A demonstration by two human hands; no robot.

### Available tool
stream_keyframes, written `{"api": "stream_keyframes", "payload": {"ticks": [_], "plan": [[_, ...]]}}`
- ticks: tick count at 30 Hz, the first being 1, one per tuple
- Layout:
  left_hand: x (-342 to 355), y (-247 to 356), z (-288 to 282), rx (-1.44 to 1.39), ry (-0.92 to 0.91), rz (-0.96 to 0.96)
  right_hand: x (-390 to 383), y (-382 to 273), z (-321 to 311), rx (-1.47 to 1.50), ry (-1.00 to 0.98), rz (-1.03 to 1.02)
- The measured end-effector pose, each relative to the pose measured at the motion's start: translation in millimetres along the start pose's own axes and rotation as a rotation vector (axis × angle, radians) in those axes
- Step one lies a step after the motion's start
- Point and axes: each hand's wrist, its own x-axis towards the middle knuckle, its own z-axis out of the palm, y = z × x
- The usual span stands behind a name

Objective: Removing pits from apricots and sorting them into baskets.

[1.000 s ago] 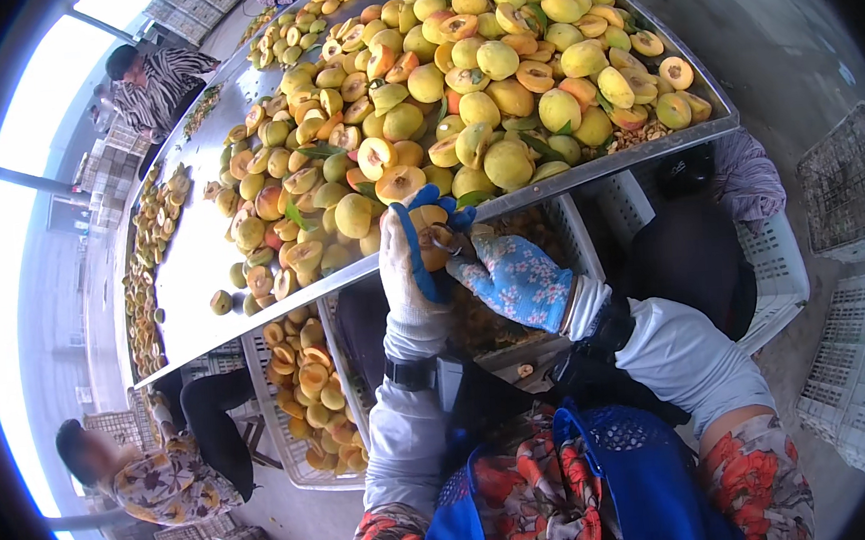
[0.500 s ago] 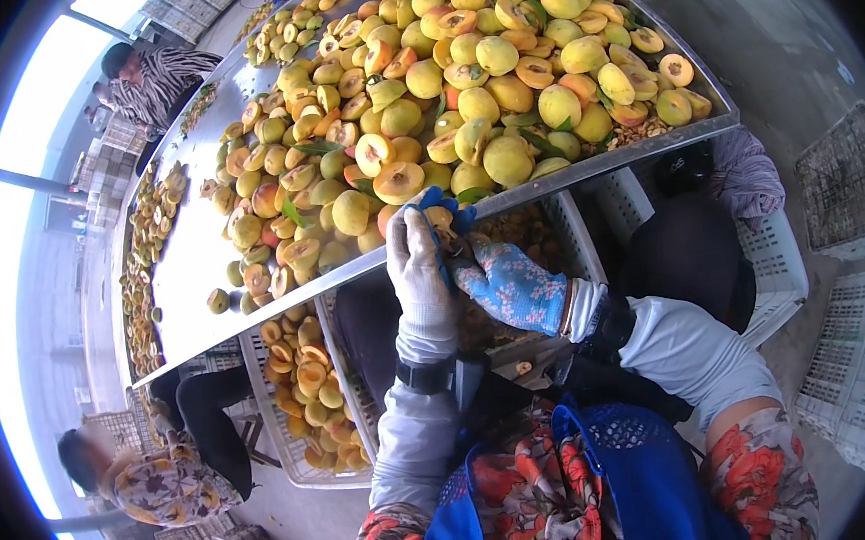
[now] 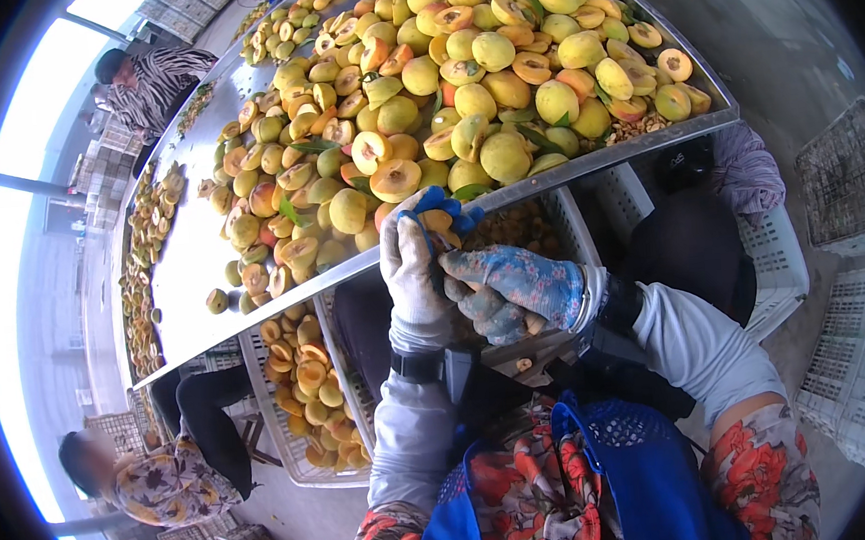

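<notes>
Left hand point(image 3: 414, 259), white-and-blue gloved: grasps a rounded yellow-orange cut peach point(image 3: 438, 221) in its fingers. Right hand point(image 3: 516, 289), blue-floral gloved: curls just beside it, contents indistinct. Heaped yellow peaches point(image 3: 504, 157): lie beyond both hands.

Includes a person in a floral shirt point(image 3: 172, 484) at lower left, a person in a striped top point(image 3: 157, 89) at upper left, a striped cloth point(image 3: 749, 176) at right and, farther right, a stained crate point(image 3: 843, 181) near pale crates point(image 3: 850, 361).
</notes>
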Motion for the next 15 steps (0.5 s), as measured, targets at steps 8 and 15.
{"api": "stream_keyframes", "payload": {"ticks": [8, 15], "plan": [[-5, 2, 5, 0.045, -0.033, 0.031, -7, 2, 5, -0.073, -0.003, 0.016], [-2, 8, -23, -0.277, 0.148, -0.057, -10, -1, 4, -0.090, -0.088, 0.025]]}}
